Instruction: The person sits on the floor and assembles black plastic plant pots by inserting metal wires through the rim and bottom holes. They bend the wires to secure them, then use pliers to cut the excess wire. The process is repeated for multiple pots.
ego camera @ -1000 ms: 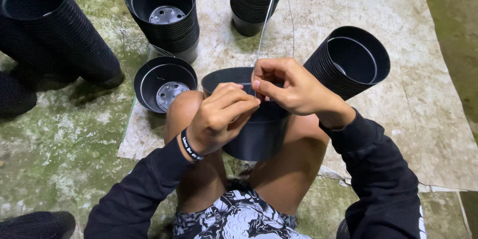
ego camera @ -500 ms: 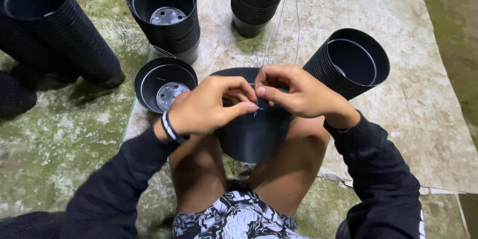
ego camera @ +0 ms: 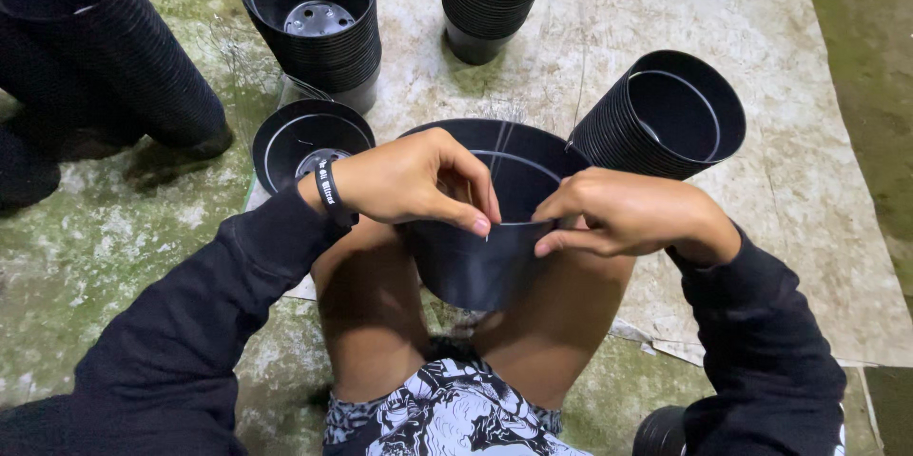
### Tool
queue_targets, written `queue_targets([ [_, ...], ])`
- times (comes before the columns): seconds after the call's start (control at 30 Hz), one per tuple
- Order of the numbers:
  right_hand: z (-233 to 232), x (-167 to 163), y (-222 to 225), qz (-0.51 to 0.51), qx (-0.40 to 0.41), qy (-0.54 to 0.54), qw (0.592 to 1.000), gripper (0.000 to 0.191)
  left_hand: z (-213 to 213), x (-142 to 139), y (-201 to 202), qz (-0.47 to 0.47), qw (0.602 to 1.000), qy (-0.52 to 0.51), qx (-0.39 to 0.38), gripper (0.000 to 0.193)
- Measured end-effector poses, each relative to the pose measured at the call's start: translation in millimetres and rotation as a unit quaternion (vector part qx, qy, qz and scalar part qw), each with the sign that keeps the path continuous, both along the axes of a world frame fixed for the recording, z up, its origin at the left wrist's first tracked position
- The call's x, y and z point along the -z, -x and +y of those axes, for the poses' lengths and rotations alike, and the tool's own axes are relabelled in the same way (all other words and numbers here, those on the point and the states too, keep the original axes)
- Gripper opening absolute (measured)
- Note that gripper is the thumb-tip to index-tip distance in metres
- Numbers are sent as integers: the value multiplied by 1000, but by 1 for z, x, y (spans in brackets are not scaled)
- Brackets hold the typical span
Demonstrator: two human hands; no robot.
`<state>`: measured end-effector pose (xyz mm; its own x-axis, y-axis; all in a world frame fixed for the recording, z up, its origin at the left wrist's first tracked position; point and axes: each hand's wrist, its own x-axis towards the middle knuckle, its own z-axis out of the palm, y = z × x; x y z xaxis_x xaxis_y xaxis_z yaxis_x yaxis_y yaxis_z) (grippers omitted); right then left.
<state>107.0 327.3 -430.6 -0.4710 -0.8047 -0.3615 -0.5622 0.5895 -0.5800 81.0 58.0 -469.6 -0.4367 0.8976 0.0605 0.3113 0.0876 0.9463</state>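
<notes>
Two hands work one black pot (ego camera: 475, 266) between my knees: left hand (ego camera: 418, 180) and right hand (ego camera: 618, 213) pinch thin wire (ego camera: 502, 147) at its six-o'clock rim; I judge a slip could free it.

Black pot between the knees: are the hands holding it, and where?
Yes. Both the left hand and right hand pinch the black pot at its near rim, where a thin wire crosses.
</notes>
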Motion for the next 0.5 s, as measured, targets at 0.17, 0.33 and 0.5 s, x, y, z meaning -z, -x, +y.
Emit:
queue_targets([
  [0.17,-17,63,56,30,-15,85,996,30,-20,53,36,94,989,-44,-107,14],
  [0.33,-21,99,100,64,62,29,996,33,-24,99,76,192,956,-97,-200,12],
  [0.5,-34,127,141,62,139,27,988,38,-19,125,123,174,943,-57,-278,17],
])
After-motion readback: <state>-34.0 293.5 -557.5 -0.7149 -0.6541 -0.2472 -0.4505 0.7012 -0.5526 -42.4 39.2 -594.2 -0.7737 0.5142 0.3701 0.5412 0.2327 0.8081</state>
